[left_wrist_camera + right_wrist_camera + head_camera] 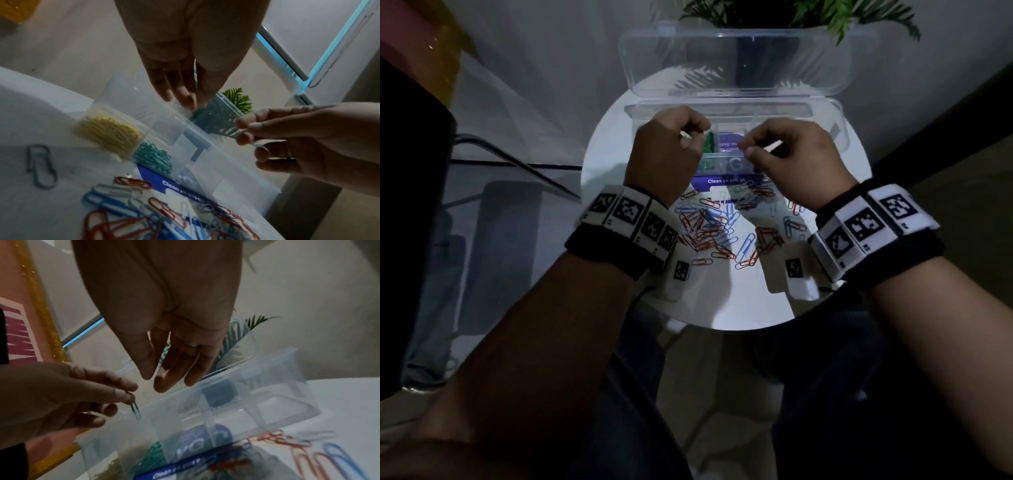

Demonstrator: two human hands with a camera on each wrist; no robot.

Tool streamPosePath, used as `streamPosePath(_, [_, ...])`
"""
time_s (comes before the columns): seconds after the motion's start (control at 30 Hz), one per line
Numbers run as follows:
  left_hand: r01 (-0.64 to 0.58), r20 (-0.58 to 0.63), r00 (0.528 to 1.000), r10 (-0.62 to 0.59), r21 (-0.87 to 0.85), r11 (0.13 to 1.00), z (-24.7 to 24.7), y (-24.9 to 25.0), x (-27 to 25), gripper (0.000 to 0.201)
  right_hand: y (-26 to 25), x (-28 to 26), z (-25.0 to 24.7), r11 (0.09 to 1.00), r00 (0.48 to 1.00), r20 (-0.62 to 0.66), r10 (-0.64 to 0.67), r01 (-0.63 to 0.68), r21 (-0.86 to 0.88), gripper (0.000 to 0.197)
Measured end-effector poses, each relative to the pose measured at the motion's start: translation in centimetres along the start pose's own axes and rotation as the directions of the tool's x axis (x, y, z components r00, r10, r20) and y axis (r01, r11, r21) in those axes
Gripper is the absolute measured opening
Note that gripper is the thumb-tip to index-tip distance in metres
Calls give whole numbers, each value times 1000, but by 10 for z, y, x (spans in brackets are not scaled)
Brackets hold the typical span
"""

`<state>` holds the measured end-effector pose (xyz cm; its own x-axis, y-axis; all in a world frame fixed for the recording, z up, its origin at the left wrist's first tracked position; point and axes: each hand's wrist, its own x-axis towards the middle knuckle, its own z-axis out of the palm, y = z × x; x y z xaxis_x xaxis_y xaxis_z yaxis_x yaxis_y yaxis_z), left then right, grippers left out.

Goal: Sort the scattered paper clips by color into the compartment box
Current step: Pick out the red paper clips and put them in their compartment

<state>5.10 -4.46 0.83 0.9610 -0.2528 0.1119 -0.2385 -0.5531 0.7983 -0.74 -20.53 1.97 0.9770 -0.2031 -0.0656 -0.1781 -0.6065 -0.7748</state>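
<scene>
Left hand point(68, 395) pinches a green clip point(134, 408) above the compartment box point(835, 133), right hand point(787, 154) likewise over it; clips light, springy, slippery: judged best pinched across the loops.

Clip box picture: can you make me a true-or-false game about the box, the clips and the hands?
1. The lid of the compartment box is open. True.
2. Yellow clips already lie in one compartment. True.
3. The loose pile of clips is mostly green. False: it is mostly red and blue.
4. The left hand pinches a paper clip. True.
5. The box stands on the floor. False: it stands on the round white table.
</scene>
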Motion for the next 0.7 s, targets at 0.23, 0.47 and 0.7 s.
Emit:
streamPosePath(0.23, [-123,260,963,70,194,973,-21,-1,-14,14,23,-40,19,992,953,300,38,1,-129,17])
streamPosePath(0.47, [-78,560,795,-233,476,876,-32,-26,-40,16,6,-48,54,955,887,462,3,134,-263,18])
streamPosePath(0.7, [-118,574,779,-252,529,840,-25,-36,-48,17,10,-43,64,934,921,390,17,124,-335,18])
